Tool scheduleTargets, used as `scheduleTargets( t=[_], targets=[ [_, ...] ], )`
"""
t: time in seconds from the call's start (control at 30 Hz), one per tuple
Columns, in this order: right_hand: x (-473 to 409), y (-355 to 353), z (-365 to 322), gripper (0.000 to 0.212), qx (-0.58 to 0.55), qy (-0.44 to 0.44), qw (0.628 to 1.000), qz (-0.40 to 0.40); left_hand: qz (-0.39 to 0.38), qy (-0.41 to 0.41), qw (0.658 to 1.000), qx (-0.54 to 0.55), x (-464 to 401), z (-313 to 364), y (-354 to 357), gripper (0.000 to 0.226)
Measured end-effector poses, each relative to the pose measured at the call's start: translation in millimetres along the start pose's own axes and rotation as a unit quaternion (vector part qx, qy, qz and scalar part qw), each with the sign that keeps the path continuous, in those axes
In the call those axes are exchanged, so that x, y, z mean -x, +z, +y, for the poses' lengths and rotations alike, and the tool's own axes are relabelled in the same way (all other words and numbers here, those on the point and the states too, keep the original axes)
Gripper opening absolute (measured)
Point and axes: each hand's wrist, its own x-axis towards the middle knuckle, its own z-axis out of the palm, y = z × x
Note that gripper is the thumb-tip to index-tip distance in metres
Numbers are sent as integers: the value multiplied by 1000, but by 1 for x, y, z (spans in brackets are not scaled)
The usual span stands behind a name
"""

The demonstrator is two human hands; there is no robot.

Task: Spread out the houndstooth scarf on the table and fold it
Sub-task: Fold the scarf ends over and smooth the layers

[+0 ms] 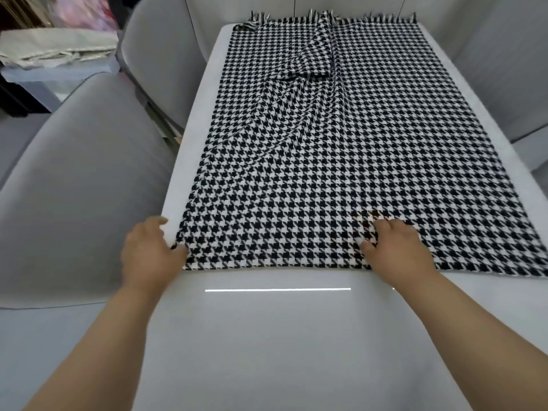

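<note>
Fingers (pixel 175 247) on scarf (pixel 341 161) near edge, lengthwise away.

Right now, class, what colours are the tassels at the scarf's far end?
Black and white, matching the scarf; the tassels show in the head view.

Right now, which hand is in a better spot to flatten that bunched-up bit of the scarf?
Probably the right hand: it already rests on the scarf, nearer the middle where the wrinkled fold sits. The left hand holds the near left corner.
</note>
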Motion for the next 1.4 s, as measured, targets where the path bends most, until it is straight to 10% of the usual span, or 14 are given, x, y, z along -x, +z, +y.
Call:
scheduleTargets(
  t=[0.07, 0.23, 0.4, 0.63, 0.97, 1.4],
  targets=[
    [3, 1, -11, 56, 4, -33, 999, 16, 39, 130, 991, -15, 18, 24, 12, 52],
    [14, 0, -41, 55, -57, -110, 992, 1, -135, 313, 930, -136, 61, 59, 58, 56],
    [23, -13, -51, 58, -87, -119, 989, -25, -182, 185, 942, -213, 75, 33, 56, 85],
    [48, -51, -75, 51, -198, -172, 965, -13, -128, 32, 991, -30, 126, 62, -6, 54],
    [123, -78, -117, 15, -435, -220, 869, -81, -92, -54, 993, 53, 221, 23, -85, 30],
    [222, -86, -282, 18, -461, -317, 828, -38, 40, -84, 972, 216, 236, -111, -201, 23]
  ],
)
